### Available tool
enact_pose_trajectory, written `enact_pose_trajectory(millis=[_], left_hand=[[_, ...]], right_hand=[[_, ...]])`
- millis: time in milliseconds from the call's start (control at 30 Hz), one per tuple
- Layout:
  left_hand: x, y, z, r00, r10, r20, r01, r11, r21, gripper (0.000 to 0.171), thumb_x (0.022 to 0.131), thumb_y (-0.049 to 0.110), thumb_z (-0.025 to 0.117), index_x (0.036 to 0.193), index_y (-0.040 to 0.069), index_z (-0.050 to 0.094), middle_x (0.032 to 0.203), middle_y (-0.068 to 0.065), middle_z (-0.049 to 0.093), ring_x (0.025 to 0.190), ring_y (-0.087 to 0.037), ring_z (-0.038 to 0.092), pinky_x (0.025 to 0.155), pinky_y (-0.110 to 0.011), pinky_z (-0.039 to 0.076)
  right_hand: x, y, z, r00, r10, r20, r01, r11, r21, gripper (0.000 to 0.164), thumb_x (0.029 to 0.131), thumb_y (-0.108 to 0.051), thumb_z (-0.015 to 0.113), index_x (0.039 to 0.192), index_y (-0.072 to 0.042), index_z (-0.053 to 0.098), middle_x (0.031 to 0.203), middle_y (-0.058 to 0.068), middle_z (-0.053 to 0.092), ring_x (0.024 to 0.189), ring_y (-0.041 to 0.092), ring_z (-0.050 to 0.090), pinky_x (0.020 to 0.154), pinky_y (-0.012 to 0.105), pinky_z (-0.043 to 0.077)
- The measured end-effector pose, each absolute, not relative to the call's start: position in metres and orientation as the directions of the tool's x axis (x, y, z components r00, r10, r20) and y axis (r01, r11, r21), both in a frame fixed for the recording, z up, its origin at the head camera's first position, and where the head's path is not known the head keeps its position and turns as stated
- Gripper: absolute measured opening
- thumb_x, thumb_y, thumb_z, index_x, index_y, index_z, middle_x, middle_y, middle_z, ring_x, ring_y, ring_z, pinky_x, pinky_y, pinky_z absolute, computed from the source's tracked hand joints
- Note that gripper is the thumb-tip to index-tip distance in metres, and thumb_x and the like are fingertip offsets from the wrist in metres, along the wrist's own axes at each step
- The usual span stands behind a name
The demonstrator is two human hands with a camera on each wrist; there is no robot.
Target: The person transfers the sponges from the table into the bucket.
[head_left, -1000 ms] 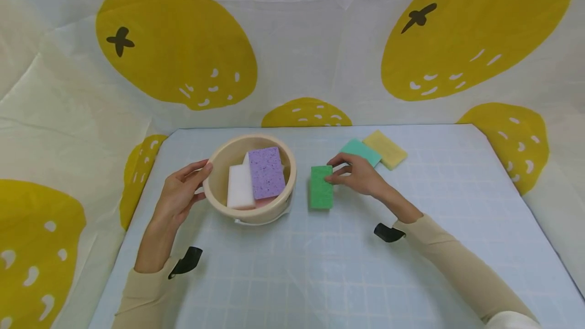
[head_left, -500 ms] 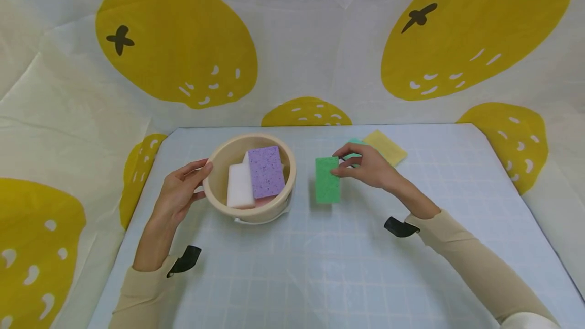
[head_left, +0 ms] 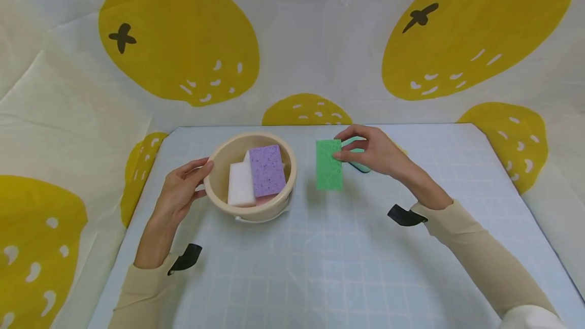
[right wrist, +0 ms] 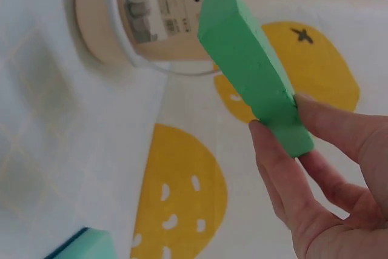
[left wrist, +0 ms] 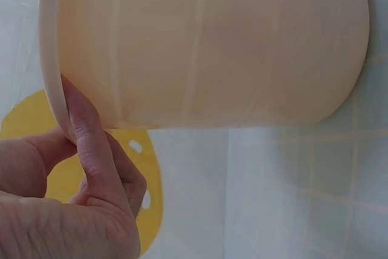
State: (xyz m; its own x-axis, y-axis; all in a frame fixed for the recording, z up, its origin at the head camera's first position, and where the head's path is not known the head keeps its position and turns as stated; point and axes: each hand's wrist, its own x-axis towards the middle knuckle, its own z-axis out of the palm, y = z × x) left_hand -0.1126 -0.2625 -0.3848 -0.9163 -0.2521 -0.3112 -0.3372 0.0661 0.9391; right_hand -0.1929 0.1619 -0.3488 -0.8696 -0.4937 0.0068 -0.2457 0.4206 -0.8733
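Note:
A cream bucket [head_left: 270, 212] stands on the table, and my left hand [head_left: 177, 194] pinches its left rim between thumb and fingers. The left wrist view shows the thumb and fingers of that hand [left wrist: 91, 180] on either side of the bucket's rim [left wrist: 51, 47]. Inside the bucket lie a purple speckled sponge [head_left: 267, 171], a white sponge [head_left: 240, 184] and a pink one [head_left: 265, 199], partly covered. Right of the bucket, my right hand [head_left: 384, 155] pinches a green sponge [head_left: 326, 166] by its edge, held up off the table. The right wrist view shows the sponge [right wrist: 248, 59] tilted.
Behind my right hand a teal sponge [head_left: 360, 167] lies on the table, largely hidden; a yellow sponge there is almost wholly covered. A pale handle [head_left: 260, 220] hangs at the bucket's front. The grid-patterned blue table [head_left: 320, 268] meets a fruit-print cloth [head_left: 315, 65] behind.
My right hand has lifted the green sponge off the table, moving it up and slightly right. The hand now covers most of the teal and yellow sponges. My left hand and the bucket stay put.

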Motion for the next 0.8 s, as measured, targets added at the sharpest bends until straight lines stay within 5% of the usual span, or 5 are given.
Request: enact_pose_trajectory(millis=[800], left_hand=[[-0.115,-0.263,-0.383,-0.901,-0.264,-0.345,-0.369,0.046,0.928,0.068,0.089,0.047,0.078,0.143,0.010,0.059,0.108,0.011,0.070,0.093,-0.009,0.066,0.074,-0.023,0.060]], right_hand=[[-0.198,0.092,-0.325,-0.818,-0.569,0.082,-0.228,0.190,-0.955,0.036,0.089,-0.007,0.081,0.120,-0.001,0.065,0.129,0.009,0.060,0.107,0.023,0.070,0.089,0.035,0.058]])
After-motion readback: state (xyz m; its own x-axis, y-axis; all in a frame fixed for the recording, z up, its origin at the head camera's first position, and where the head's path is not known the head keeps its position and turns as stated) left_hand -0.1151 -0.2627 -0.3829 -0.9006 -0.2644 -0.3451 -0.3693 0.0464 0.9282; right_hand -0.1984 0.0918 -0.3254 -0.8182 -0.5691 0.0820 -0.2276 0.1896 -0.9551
